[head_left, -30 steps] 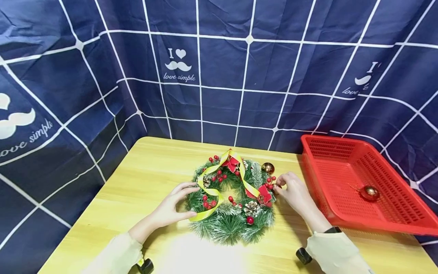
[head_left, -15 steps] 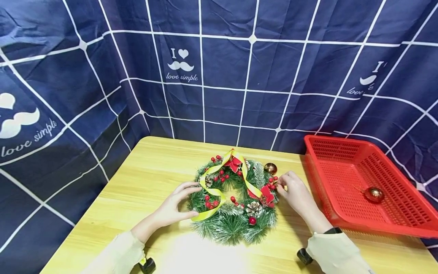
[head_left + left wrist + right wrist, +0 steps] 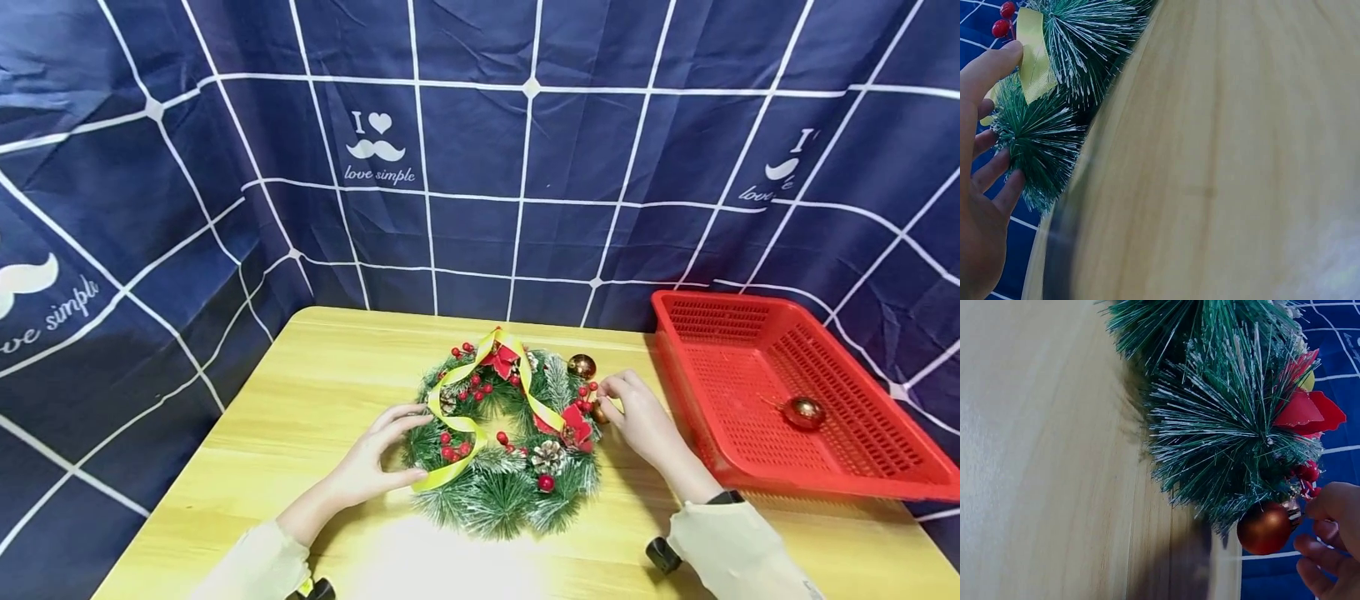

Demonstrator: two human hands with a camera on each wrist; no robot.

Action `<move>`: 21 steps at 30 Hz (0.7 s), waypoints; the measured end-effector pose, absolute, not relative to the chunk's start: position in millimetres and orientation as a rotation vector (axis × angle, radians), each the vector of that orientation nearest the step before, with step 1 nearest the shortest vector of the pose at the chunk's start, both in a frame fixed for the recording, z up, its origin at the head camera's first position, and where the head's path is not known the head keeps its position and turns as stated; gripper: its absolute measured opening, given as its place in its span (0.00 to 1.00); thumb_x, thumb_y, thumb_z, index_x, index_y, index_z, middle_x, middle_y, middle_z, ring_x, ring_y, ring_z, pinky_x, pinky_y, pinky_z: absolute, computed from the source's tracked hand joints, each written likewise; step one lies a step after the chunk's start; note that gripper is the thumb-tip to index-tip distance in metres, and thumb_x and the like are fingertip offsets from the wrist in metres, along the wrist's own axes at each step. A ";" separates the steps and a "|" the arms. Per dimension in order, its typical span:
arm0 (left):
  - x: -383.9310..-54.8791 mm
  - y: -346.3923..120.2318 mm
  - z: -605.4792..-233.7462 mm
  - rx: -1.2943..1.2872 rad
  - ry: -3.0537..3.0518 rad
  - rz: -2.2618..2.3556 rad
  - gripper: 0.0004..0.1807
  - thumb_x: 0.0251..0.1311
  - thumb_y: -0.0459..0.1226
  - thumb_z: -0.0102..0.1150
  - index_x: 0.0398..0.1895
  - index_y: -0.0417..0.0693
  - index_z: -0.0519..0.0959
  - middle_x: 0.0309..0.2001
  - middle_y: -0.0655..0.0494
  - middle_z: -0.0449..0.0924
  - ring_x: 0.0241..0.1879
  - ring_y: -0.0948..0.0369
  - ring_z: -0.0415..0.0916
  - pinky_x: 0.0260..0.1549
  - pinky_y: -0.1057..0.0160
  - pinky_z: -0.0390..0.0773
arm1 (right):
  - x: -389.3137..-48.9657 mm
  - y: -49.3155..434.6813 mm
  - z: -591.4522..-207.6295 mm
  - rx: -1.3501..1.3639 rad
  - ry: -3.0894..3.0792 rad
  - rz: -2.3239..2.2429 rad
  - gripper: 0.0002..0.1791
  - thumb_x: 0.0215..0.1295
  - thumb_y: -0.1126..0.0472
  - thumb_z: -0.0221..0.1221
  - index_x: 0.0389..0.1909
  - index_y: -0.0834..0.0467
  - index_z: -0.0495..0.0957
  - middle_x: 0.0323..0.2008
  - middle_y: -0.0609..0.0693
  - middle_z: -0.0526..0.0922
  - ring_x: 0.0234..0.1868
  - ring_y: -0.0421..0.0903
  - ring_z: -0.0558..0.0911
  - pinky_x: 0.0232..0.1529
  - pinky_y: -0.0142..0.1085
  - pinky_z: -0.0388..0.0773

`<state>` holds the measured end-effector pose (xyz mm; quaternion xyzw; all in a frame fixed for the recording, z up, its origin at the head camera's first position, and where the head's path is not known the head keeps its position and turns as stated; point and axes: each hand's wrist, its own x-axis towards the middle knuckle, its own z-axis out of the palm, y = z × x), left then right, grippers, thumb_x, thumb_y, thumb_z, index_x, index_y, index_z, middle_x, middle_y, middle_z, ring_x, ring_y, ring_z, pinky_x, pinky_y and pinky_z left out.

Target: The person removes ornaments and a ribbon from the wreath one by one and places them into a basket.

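Observation:
A green Christmas wreath [image 3: 501,492] lies on the wooden table, with red berries, pinecones and red flowers on it. A yellow ribbon [image 3: 459,419] is draped over its left and upper parts. My left hand [image 3: 372,458] rests at the wreath's left edge, thumb and fingers spread; in the left wrist view the thumb touches the ribbon end [image 3: 1035,59]. On the right side, my right hand [image 3: 641,419] pinches at the cap end of a copper bauble [image 3: 1265,528], which hangs against the needles below the berries. Whether a string sits between the fingertips is hard to see.
Another shiny bauble [image 3: 582,367] sits at the wreath's upper right edge. To the right stands a red plastic basket [image 3: 731,475] with one more bauble [image 3: 804,412] inside. A blue checked cloth [image 3: 480,233] hangs behind and beside the table [image 3: 337,358].
The bauble at my right fingers, covered half a second ago, now shows between them and the wreath. My left hand and the wreath hold their place; the head view has shifted slightly.

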<state>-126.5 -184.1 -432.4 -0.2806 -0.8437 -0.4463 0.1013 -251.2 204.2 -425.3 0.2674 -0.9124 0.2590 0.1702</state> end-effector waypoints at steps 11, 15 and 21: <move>-126.5 -190.8 -449.2 -0.749 -2.471 -1.282 0.38 0.45 0.34 0.74 0.63 0.43 0.70 0.66 0.43 0.62 0.63 0.47 0.62 0.55 0.41 0.69 | -251.4 198.0 -422.9 0.589 -2.769 1.052 0.03 0.69 0.64 0.53 0.37 0.60 0.73 0.34 0.52 0.79 0.40 0.51 0.78 0.44 0.47 0.74; -135.1 -196.6 -466.1 -0.753 -2.480 -1.251 0.39 0.46 0.38 0.74 0.65 0.49 0.69 0.67 0.49 0.61 0.64 0.49 0.61 0.56 0.40 0.67 | -250.4 198.8 -423.2 0.524 -2.789 1.130 0.03 0.69 0.65 0.52 0.36 0.59 0.73 0.34 0.52 0.81 0.41 0.51 0.79 0.45 0.46 0.74; -143.5 -197.5 -475.3 -0.796 -2.487 -1.278 0.39 0.49 0.45 0.72 0.67 0.57 0.67 0.69 0.52 0.59 0.66 0.52 0.59 0.58 0.40 0.65 | -248.8 204.8 -423.5 0.465 -2.808 1.133 0.06 0.72 0.63 0.50 0.36 0.61 0.73 0.31 0.51 0.81 0.34 0.48 0.79 0.38 0.40 0.74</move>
